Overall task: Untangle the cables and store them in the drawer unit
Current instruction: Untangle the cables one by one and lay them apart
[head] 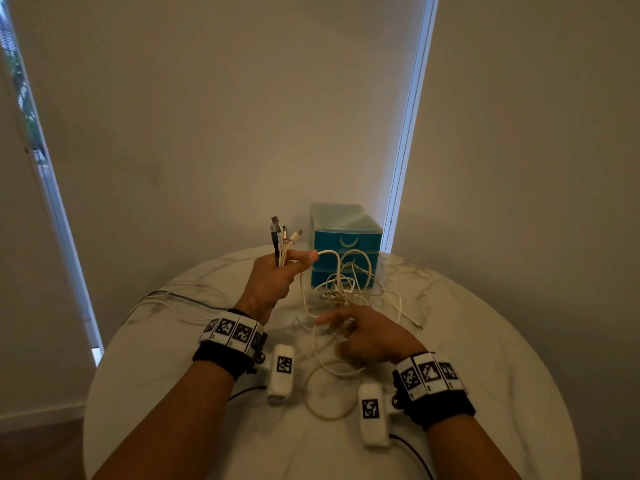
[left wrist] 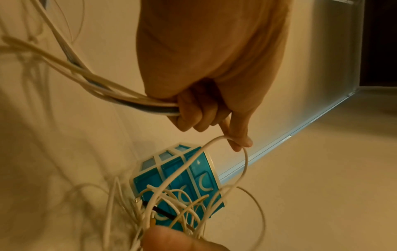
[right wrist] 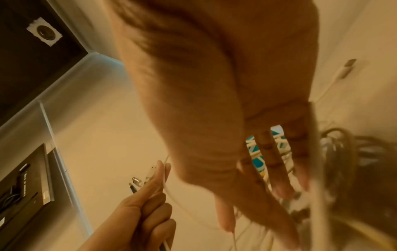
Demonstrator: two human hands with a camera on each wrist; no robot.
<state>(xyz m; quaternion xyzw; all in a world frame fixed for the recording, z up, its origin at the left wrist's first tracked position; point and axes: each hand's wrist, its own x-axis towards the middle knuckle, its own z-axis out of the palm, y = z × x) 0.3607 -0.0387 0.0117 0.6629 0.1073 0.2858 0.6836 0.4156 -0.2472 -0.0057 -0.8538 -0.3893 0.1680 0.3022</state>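
My left hand is raised above the round marble table and grips a bunch of cable ends, plugs pointing up. In the left wrist view the bunch runs out of the fist, and one white cable hangs over the extended fingertip. A tangle of white cables lies in front of the blue drawer unit, all drawers closed. My right hand hovers low over the tangle, blurred, fingers spread straight, holding nothing that I can see.
The drawer unit stands at the table's far edge against the wall. A cable loop lies between my wrists. A loose plug rests right of the tangle. Cable strands trail off the table's left side.
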